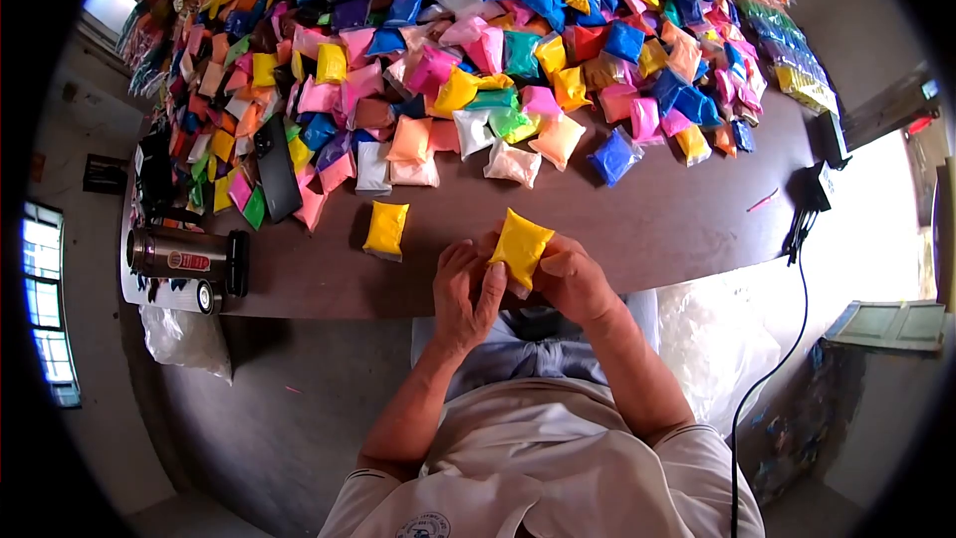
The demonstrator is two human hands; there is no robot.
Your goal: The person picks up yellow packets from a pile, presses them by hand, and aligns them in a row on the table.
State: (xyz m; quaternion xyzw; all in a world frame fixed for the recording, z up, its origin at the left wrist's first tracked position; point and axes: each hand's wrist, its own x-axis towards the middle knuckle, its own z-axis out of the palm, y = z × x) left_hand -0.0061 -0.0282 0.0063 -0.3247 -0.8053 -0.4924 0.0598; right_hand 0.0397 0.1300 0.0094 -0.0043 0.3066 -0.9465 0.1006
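Observation:
A small yellow packet (522, 247) in clear film is held up between my two hands at the table's near edge. My left hand (464, 289) is closed on its lower left side, with the thumb against it. On the other side, my right hand (572, 277) grips the packet's right edge; some of its fingers are hidden behind. Another yellow packet (386, 229) lies alone on the table to the left of my hands. Beyond them, a peach packet (513, 164) and a blue packet (615, 155) lie along the front of a big heap.
The heap of many-coloured packets (428, 70) covers the far part of the brown table (687, 229). A dark phone-like slab (278, 171) leans at its left. A steel thermos (184, 252) lies at the left edge. At the right are a black device (819, 186) and its cable.

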